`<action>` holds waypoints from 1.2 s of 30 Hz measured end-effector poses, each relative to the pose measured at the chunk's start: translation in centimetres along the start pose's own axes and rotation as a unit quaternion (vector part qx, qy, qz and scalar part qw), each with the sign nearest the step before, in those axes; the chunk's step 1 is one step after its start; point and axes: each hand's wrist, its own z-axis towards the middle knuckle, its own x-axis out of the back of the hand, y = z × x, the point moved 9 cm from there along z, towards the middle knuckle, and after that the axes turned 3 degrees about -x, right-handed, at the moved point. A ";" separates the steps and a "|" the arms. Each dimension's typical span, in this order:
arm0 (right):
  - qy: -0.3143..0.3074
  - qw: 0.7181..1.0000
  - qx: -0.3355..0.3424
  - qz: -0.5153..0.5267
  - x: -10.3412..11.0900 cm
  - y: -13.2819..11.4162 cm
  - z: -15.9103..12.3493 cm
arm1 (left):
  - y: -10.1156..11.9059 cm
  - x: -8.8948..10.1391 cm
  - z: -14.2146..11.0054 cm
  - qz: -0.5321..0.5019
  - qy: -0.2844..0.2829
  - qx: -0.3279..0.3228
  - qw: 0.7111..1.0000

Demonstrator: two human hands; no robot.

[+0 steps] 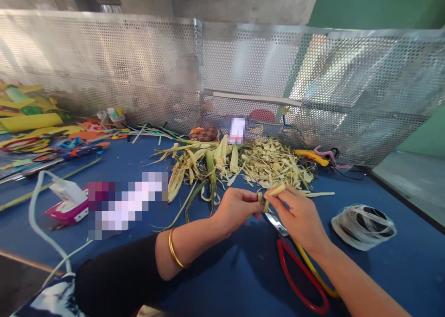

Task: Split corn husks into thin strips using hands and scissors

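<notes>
My left hand (238, 206) pinches one side of a small, pale yellow-green corn husk strip (265, 201), which looks rolled or folded. From the other side, the thumb and fingers of my right hand (295, 212) grip the same piece, and a paler end sticks out above them. Fingers hide part of the strip. Just below, scissors (278, 226) with one red and one yellow handle lie on the blue table (229, 280); my right hand covers part of them. Beyond my hands lie long husks and stalks (208, 164) beside a heap of shredded husk pieces (274, 161).
A spool of clear line (363, 226) sits at right. Leftward are a pink power strip (71, 210) with a white plug and cable. Colourful scraps (31, 122) cover the far left. A yellow-handled tool (311, 157) lies near the perforated metal screen (139, 66).
</notes>
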 end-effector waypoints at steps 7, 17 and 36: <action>-0.040 0.988 -0.091 -0.115 -0.8 1.9 -0.5 | 0.5 -0.8 -0.3 -0.022 -0.056 0.005 0.998; -0.096 0.979 -0.177 -0.025 -1.9 3.4 -0.5 | -0.3 0.3 0.3 -0.141 0.042 -0.018 0.989; -0.037 0.935 -0.222 0.273 -1.0 3.5 -0.6 | -0.2 -0.2 0.5 -0.175 0.018 -0.042 0.984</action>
